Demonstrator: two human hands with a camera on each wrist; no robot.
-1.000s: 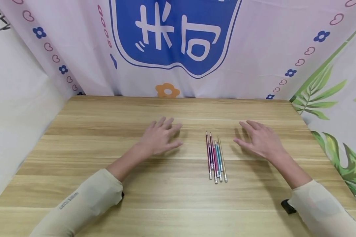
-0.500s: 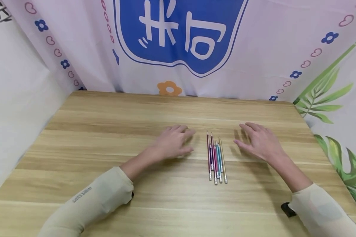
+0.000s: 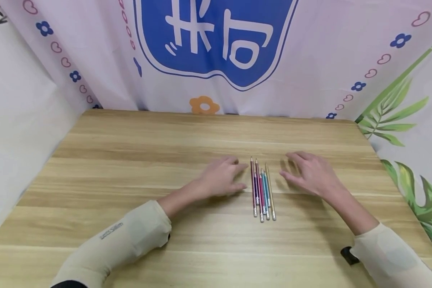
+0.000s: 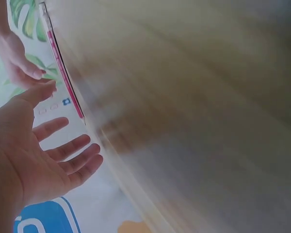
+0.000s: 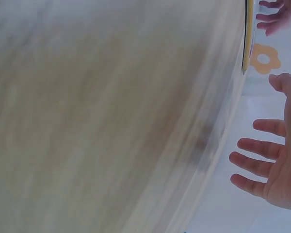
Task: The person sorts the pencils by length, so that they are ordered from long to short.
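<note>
Several pencils lie side by side on the wooden table, their eraser ends towards me. Dark red and purple ones are on the left, teal ones in the middle right, and a gold pencil at the right. My left hand is just left of the bundle, fingers spread and holding nothing. In the left wrist view a red pencil shows beyond its thumb. My right hand hovers to the right of the pencils with fingers apart, also holding nothing. The right wrist view shows a yellow pencil past its thumb.
The wooden table reaches back to a printed curtain with a blue badge. White cloth hangs at the left, and a leaf-patterned cloth at the right.
My left hand has moved right across the table, up close to the pencils. My right hand has stayed almost in place, and the pencils lie as before.
</note>
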